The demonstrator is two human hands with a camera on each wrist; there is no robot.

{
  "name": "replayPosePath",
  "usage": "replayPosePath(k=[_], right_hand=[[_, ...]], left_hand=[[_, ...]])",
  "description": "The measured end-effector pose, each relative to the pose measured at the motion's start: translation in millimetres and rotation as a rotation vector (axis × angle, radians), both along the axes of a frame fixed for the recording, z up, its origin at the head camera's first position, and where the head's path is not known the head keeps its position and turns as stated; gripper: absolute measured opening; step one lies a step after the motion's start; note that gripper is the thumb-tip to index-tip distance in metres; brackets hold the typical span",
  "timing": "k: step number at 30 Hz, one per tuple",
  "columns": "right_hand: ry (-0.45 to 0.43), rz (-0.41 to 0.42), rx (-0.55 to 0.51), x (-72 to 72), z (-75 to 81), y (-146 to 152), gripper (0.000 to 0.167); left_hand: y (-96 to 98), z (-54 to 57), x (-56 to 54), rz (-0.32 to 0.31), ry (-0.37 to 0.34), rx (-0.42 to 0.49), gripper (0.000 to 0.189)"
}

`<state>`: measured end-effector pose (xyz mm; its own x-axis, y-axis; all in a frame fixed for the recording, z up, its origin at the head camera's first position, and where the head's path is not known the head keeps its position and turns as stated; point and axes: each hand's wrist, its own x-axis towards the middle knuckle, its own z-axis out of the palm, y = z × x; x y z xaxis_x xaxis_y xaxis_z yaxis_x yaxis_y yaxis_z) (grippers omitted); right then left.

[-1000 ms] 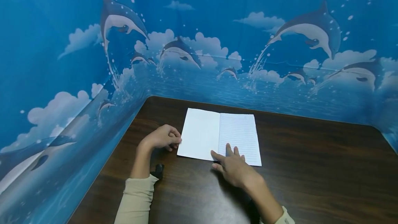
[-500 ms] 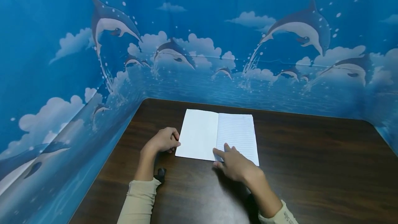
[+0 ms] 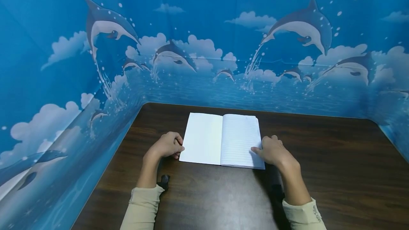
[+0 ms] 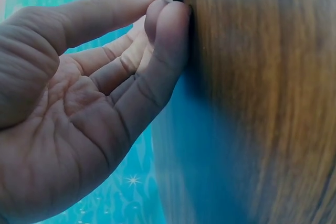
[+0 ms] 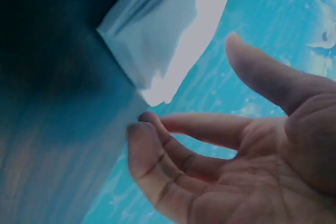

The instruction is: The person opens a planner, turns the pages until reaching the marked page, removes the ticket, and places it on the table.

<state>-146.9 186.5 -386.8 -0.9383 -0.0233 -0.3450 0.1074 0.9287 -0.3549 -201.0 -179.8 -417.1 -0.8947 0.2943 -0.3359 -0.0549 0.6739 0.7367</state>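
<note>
An open notebook [image 3: 204, 137] lies on the dark wooden table, with a blank left page and a lined right page [image 3: 239, 134]. The right page bows up a little near the fold. At the left edge, my left hand [image 3: 167, 144] pinches the notebook's border between thumb and curled fingers; the left wrist view shows that hand [image 4: 94, 87] with thumb and fingertips close together. My right hand [image 3: 274, 151] is at the right edge, its thumb over the lined page. In the right wrist view, its thumb stands apart from its loosely bent fingers, near the notebook's corner [image 5: 152, 51].
The wooden table [image 3: 326, 166] extends to the right of the notebook. A blue cloth [image 3: 204, 81] printed with dolphins and clouds stands along the table's back and left edges. Black straps [image 3: 164, 181] are at the wrists.
My right hand has moved right, from near the fold to the notebook's right edge. The right page now bows up more near the fold. My left hand stays at the left edge.
</note>
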Motion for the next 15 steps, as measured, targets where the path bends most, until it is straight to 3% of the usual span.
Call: replayPosePath(k=[3, 8, 12, 15], right_hand=[[-0.050, 0.011, 0.001, -1.5, -3.6, 3.9, 0.055], [-0.056, 0.041, 0.006, -2.3, -8.3, 2.7, 0.054], [-0.050, 0.041, 0.017, -2.3, -8.8, 1.1, 0.058], [-0.052, 0.041, 0.032, -2.2, -9.3, -1.1, 0.070]], left_hand=[[1.9, -1.5, -0.3, -0.004, -0.006, 0.014, 0.014], [4.5, -2.4, -1.3, -0.007, -0.014, 0.028, 0.014], [4.2, -0.9, -1.3, -0.005, -0.022, 0.035, 0.015], [3.1, 0.0, -1.1, -0.005, -0.027, 0.040, 0.015]])
